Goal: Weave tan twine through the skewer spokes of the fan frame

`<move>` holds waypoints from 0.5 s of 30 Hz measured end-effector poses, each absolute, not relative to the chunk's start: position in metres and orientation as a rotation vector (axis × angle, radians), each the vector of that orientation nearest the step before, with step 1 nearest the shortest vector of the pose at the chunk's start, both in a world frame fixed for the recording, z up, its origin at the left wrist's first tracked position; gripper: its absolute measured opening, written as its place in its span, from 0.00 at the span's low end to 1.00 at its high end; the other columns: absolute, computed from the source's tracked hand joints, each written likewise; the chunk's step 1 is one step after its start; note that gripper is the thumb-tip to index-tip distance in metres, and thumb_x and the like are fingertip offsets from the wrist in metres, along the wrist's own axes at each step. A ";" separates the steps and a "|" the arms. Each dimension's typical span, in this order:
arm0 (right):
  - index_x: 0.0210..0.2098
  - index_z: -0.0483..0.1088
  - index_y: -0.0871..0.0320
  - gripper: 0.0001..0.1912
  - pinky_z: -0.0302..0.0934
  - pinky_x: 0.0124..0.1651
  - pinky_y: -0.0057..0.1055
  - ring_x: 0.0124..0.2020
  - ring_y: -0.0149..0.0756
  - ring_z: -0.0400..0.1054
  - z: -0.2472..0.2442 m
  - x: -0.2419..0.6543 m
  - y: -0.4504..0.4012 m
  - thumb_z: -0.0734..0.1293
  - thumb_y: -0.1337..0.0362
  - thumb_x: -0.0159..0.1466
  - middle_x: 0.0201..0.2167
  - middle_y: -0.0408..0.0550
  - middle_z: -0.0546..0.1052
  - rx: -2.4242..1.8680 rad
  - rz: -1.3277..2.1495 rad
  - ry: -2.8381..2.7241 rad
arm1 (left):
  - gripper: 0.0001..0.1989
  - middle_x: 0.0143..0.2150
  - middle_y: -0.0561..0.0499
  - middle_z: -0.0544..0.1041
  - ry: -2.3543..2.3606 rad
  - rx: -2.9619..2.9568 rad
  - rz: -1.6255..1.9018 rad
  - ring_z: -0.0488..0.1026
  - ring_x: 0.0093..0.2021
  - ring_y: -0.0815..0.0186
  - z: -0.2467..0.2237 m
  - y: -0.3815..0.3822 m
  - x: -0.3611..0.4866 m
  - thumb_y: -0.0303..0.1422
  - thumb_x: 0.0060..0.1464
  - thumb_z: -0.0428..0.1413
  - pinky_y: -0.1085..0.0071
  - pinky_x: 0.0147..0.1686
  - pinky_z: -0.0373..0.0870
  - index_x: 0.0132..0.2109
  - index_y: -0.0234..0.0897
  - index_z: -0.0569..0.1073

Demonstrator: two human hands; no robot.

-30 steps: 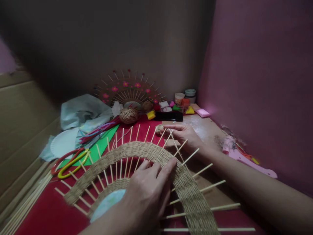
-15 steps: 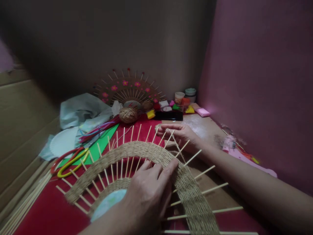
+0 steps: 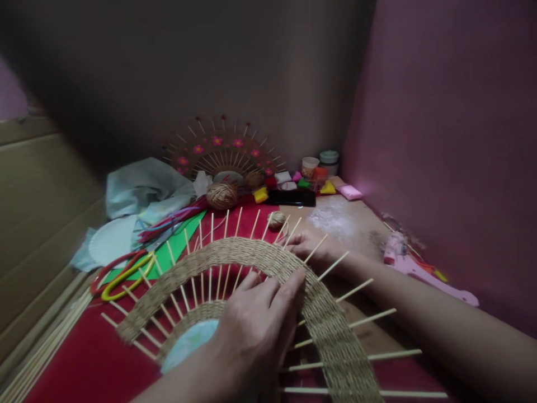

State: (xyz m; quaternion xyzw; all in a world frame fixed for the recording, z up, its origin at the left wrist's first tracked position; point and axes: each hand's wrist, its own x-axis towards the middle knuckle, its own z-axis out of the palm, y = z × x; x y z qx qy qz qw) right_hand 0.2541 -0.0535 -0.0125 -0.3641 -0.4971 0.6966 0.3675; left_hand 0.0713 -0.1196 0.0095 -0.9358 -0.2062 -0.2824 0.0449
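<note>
The left hand (image 3: 255, 322) rests spread on the fan (image 3: 232, 251), the right hand (image 3: 318, 246) near its outer edge, grip unclear, red surface (image 3: 88, 361) stretching leftward, pink wall (image 3: 440, 140) rightward.

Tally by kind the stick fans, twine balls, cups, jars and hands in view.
Stick fans: 2, front fan and back fan
Twine balls: 2, large ball and small ball; a brown lump behind is too dim to tell, uncounted
Cup: 1
Jar: 1
Hands: 2, left hand and right hand
Total: 8

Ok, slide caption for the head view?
Left hand on woven fan, right hand behind its sticks, near small twine ball.
</note>
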 end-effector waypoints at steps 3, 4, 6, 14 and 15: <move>0.25 0.72 0.62 0.11 0.59 0.28 0.26 0.22 0.28 0.66 -0.013 0.251 -0.053 0.74 0.62 0.44 0.20 0.43 0.74 -0.937 1.767 -1.106 | 0.23 0.29 0.47 0.72 -0.634 -2.847 -0.869 0.66 0.28 0.66 0.008 -0.120 0.073 0.24 0.54 0.48 0.62 0.31 0.64 0.57 0.27 0.59; 0.24 0.72 0.62 0.11 0.59 0.27 0.26 0.21 0.27 0.66 -0.014 0.250 -0.052 0.74 0.62 0.44 0.19 0.42 0.73 -0.945 1.744 -1.089 | 0.23 0.28 0.47 0.72 -0.636 -2.845 -0.863 0.66 0.28 0.66 0.007 -0.119 0.073 0.23 0.53 0.48 0.62 0.31 0.64 0.57 0.27 0.59; 0.22 0.70 0.61 0.10 0.57 0.26 0.25 0.19 0.25 0.63 -0.014 0.247 -0.051 0.73 0.63 0.44 0.16 0.40 0.71 -0.970 1.701 -1.075 | 0.23 0.28 0.47 0.72 -0.624 -2.835 -0.856 0.66 0.28 0.65 0.005 -0.119 0.074 0.23 0.53 0.48 0.62 0.31 0.65 0.57 0.27 0.59; 0.23 0.69 0.62 0.02 0.63 0.35 0.32 0.24 0.33 0.69 -0.009 0.237 -0.052 0.67 0.69 0.50 0.18 0.45 0.73 -0.900 1.852 -0.989 | 0.20 0.28 0.46 0.70 -0.566 -2.840 -0.687 0.64 0.27 0.66 0.006 -0.120 0.074 0.24 0.55 0.46 0.63 0.29 0.65 0.55 0.26 0.62; 0.25 0.69 0.62 0.02 0.64 0.35 0.34 0.25 0.35 0.69 -0.009 0.235 -0.053 0.67 0.69 0.51 0.18 0.46 0.73 -0.887 1.827 -1.030 | 0.20 0.29 0.45 0.70 -0.575 -2.852 -0.665 0.64 0.28 0.65 0.007 -0.121 0.073 0.24 0.55 0.46 0.63 0.30 0.66 0.56 0.26 0.62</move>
